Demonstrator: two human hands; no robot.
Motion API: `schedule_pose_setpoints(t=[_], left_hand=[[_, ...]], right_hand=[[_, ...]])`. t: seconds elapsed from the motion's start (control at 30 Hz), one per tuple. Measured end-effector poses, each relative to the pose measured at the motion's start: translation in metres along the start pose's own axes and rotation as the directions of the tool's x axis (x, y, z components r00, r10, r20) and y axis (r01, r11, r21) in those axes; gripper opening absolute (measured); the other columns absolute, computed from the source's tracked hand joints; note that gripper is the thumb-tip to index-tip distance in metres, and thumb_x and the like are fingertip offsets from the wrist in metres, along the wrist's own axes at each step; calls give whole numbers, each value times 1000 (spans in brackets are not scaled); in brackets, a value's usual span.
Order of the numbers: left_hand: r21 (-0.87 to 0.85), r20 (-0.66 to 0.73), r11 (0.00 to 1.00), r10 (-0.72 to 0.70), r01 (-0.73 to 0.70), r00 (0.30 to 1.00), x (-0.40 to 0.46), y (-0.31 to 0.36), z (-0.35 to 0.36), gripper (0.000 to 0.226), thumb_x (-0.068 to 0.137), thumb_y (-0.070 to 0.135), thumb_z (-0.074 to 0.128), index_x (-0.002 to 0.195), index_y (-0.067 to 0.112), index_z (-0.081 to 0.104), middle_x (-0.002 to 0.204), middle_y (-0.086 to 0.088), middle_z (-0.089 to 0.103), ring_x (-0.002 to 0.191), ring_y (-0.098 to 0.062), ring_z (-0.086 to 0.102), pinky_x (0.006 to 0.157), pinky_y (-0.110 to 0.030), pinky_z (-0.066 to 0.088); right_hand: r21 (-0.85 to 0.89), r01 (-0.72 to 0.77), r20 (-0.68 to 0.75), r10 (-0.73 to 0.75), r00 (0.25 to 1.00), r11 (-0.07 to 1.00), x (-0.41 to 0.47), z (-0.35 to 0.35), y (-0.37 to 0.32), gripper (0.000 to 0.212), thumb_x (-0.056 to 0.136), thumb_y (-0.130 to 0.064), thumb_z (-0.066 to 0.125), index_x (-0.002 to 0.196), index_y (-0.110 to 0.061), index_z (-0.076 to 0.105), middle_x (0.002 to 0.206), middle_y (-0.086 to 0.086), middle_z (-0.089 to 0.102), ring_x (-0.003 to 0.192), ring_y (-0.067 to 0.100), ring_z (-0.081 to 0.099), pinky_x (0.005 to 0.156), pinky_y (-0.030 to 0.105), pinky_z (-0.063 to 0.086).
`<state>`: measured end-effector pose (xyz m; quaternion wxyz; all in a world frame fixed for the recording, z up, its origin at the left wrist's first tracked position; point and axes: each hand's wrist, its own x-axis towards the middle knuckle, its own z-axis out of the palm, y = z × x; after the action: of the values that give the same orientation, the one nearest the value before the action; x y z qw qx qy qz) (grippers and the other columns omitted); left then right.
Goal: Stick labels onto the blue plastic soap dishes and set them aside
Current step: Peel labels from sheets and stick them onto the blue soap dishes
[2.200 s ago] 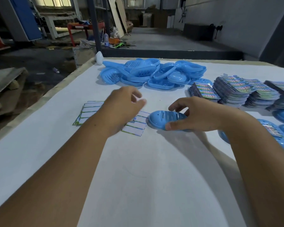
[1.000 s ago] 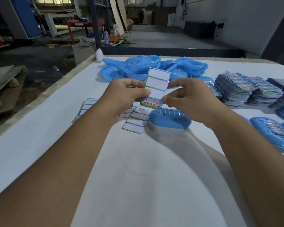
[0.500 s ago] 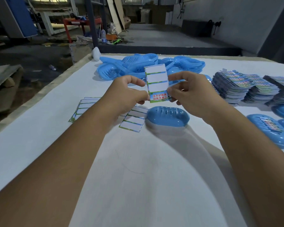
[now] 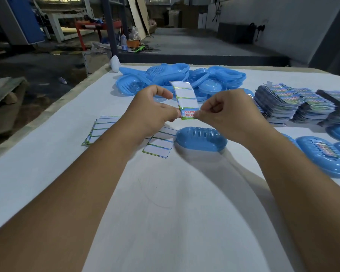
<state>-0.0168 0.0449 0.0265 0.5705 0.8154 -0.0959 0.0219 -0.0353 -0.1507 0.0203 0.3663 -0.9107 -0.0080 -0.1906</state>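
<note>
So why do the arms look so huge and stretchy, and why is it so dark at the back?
Head view: the wide-angle lens stretches whatever is near the picture's edges, so the forearms balloon while the left hand and right hand look normal-sized. The white table is softly lit, with faint shadows under the arms and the oval blue plastic soap dish. The workshop behind is dim, apart from bright windows top left.

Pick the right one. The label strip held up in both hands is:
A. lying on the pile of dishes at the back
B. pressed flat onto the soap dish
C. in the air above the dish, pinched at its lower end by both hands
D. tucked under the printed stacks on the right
C: the left hand and right hand pinch the strip at its printed lower end, clear above the dish on the table.
</note>
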Motion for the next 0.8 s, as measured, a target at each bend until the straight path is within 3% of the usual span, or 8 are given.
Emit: schedule_pose_setpoints(t=[0.13,0.27,0.4,0.5,0.67,0.8], left_hand=[[-3,4,1000,29,-29,1000,-2,1,3,34,79,15,81,98,28,56,76,6,77,66,0,67,63,-23,46],[12,31,999,50,-50,998,-3,1,8,33,80,14,80,98,25,55,78,7,78,74,-5,71,72,-23,53],[19,33,998,58,-58,998,-2,1,9,31,81,12,79,97,24,55,79,7,78,76,-8,72,76,-26,54],[25,11,998,50,-51,999,-2,0,9,33,80,14,81,97,24,55,79,8,78,70,-3,70,67,-20,51],[79,-44,997,25,-21,999,-1,0,8,32,77,17,80,94,29,55,80,5,77,69,-11,66,48,-21,45],[148,-95,989,21,-7,995,2,-5,6,28,77,17,76,90,32,55,84,5,75,60,-10,57,57,-27,41]], right_hand=[[16,44,72,-45,996,999,-3,3,-6,22,83,-44,81,73,-24,79,55,-12,68,43,0,48,44,10,33],[36,50,116,-54,992,998,-5,5,-7,32,81,-54,79,72,-23,79,67,3,74,54,9,52,53,25,42],[43,45,120,-50,991,998,-4,3,-9,32,83,-48,79,68,-20,78,63,7,69,47,7,43,43,18,35],[56,19,121,-25,992,998,-3,1,-9,25,85,-39,78,65,-24,78,58,-4,69,44,3,46,40,12,34],[79,-20,126,10,992,997,-3,-1,-8,25,83,-38,79,63,-23,78,56,-3,69,41,5,46,37,16,36],[100,-70,133,56,990,993,-1,-3,-5,19,84,-33,75,65,-29,78,63,-2,73,51,9,55,39,17,40]])
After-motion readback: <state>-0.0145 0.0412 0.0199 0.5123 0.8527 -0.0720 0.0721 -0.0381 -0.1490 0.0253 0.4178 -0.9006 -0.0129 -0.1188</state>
